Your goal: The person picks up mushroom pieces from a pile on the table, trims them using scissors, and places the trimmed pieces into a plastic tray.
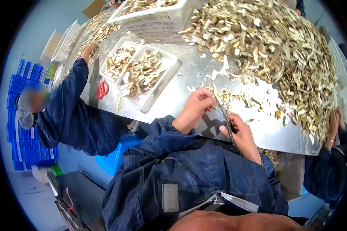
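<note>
My right hand [243, 135] is closed around a long, thin, dark tool [226, 116], whose exact kind I cannot make out. The tool slants up and left to the fingers of my left hand [196, 108]. Those fingers are pinched together by its tip; whatever they hold is too small to name. Both hands are over the near edge of a shiny metal table [164, 104]. Just beyond them lie loose dried mushroom slices [254, 96], spreading from a large heap [266, 46].
Two white trays [158, 99] of sliced mushrooms stand left of my hands, near red-handled scissors [102, 89]. A white basket [150, 23] is at the back. One co-worker [77, 119] reaches in at left, another [327, 165] at right. Blue crates [31, 142] are stacked far left.
</note>
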`<state>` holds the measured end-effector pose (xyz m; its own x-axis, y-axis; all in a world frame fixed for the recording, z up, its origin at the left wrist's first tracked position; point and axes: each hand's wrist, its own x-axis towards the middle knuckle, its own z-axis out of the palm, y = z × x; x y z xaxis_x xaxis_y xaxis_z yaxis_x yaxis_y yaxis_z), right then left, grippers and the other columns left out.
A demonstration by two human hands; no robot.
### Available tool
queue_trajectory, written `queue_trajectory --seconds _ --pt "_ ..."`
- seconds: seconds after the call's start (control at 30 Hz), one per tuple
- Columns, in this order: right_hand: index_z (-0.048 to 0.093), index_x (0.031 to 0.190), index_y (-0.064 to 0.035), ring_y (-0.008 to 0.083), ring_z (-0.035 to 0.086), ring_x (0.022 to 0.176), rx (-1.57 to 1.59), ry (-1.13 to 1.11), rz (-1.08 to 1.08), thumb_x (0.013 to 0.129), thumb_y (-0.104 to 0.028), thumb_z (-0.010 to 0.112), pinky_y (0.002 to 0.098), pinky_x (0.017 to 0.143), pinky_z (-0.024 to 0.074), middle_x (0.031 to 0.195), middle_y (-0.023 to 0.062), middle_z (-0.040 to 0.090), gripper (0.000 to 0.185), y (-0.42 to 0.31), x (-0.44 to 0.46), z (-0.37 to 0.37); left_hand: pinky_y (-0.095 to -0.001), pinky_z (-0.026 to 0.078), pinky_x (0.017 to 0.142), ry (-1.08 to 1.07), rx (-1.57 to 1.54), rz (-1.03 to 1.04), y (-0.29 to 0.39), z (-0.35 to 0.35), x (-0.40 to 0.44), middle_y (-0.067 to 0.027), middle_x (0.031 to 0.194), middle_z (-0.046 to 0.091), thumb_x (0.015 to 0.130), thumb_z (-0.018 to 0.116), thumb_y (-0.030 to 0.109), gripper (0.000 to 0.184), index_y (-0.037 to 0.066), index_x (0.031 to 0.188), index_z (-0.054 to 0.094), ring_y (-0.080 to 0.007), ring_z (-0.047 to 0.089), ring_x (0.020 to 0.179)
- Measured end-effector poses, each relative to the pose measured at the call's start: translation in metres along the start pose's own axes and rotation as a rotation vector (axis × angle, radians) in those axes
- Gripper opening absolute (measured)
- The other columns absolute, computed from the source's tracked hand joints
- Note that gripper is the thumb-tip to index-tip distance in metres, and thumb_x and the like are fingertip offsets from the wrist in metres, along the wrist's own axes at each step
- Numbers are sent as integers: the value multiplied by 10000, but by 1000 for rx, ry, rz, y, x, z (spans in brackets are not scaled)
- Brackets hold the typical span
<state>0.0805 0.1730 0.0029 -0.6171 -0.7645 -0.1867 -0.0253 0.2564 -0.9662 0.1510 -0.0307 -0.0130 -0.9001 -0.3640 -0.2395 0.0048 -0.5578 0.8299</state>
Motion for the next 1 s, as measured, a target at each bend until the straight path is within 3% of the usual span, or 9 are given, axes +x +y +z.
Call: queue_trajectory --seconds 0.2,0.3,0.57,0.7,0.9,1.0 --pt "606 1135 0 102 496 688 -29 -34 69 921 -241 739 272 635 427 736 30 583 349 -10 -4 6 -236 444 652 -27 -64 -49 -7 -12 -3 -14 847 612 904 671 26 112 75 947 581 -98 558 718" --pt "601 1133 1 98 499 692 -28 -38 66 929 -254 729 277 636 433 735 35 593 351 2 -4 9 -235 420 586 -8 -91 -32 -7 -11 -4 -31 782 603 889 680 45 101 52 906 580 -101 553 657" --pt "597 1106 -1 79 507 695 -26 -77 95 950 -255 708 261 629 433 763 39 637 318 0 0 17 -235 421 584 -9 -57 -93 -9 -28 -5 -22 772 590 891 683 76 115 67 901 569 -97 553 664" --pt "597 1088 6 69 489 678 -43 -67 142 949 -234 708 245 607 409 741 27 615 299 -6 0 20 -234 440 625 -16 -100 -144 -7 -34 -7 6 825 606 922 657 83 86 104 928 573 -83 554 689" --pt "610 1110 10 56 446 616 21 5 84 948 -259 714 236 553 366 705 -9 565 331 4 3 21 -224 436 601 3 -136 -143 -7 -36 -7 -4 797 600 905 657 81 90 73 959 586 -81 552 660" --pt "619 1141 -1 49 439 567 105 47 159 954 -272 708 228 515 350 687 -32 529 341 3 6 21 -222 435 597 7 -122 -149 -4 -36 -7 -1 787 591 920 618 79 103 57 1019 599 -79 531 634"
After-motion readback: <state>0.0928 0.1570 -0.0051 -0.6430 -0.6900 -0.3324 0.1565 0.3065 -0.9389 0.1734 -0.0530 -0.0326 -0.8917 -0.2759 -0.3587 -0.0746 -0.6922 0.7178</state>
